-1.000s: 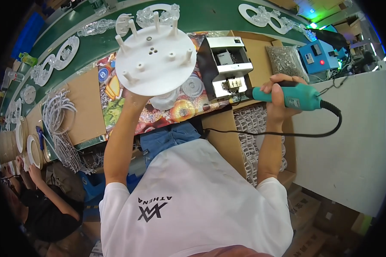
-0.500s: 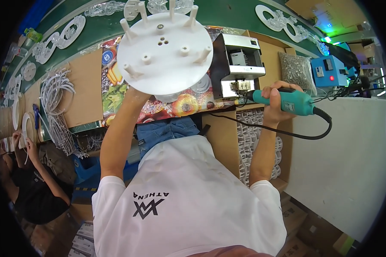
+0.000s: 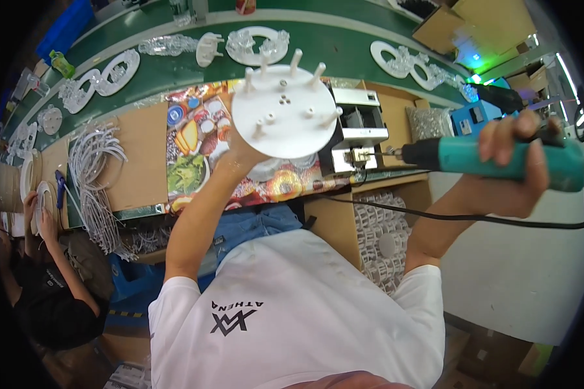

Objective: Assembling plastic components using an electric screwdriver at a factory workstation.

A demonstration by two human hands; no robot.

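My left hand holds up a white round plastic plate from below. Its fingers are hidden behind the plate. Several pegs stand along the plate's rim, with small holes near its middle. Gripped in my right hand is a teal electric screwdriver, pointing left and blurred by motion. Its bit is just right of the brass-coloured outlet of a screw feeder. Whether a screw sits on the bit is too small to tell.
Below the bench edge stands a carton of white plastic parts. White cables lie on cardboard at left. Clear-and-white ring assemblies rest on the green bench. A bag of small parts lies at right. A co-worker's hands hold a white ring.
The screwdriver has moved right, away from the feeder's outlet, and looks larger. The plate now appears lower, farther right and smaller. The whole view has shifted, showing more of the far bench.
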